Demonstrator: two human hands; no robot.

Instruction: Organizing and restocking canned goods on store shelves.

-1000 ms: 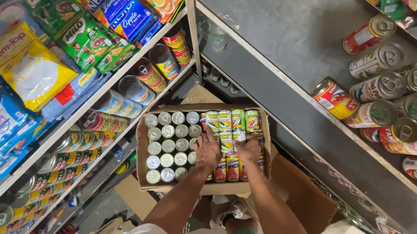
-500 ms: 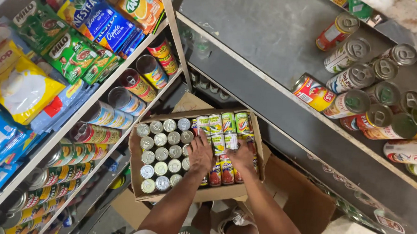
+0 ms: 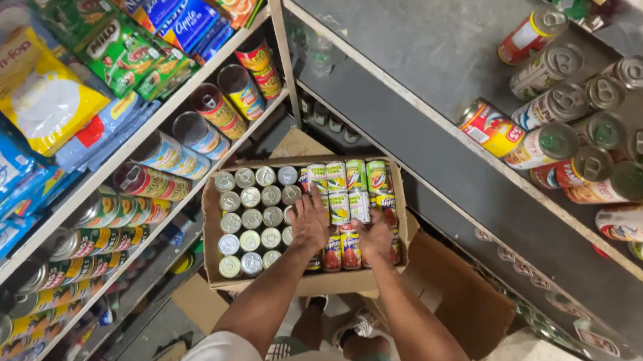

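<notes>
Two hands are down in an open cardboard box (image 3: 308,284) of cans, which sits low between the left and right shelving, in front of the person's legs. The left hand (image 3: 310,221) lies flat with fingers spread, across the seam between the upright silver-topped cans (image 3: 251,218) and the labelled cans lying on their sides (image 3: 356,175). The right hand (image 3: 375,239) rests on the near lying cans; whether it is closed round one I cannot tell.

By the look of it the step is sorting or picking among the lying cans. Lifting one cleanly would call for fingers working down into the tight gaps, since the cans are packed touching.

Counted: seventeen upright tops show, in five rows, with perhaps one more under the left hand. About ten lying cans show, others covered. One more brown carton (image 3: 463,301) stands open just right of the box.
</notes>
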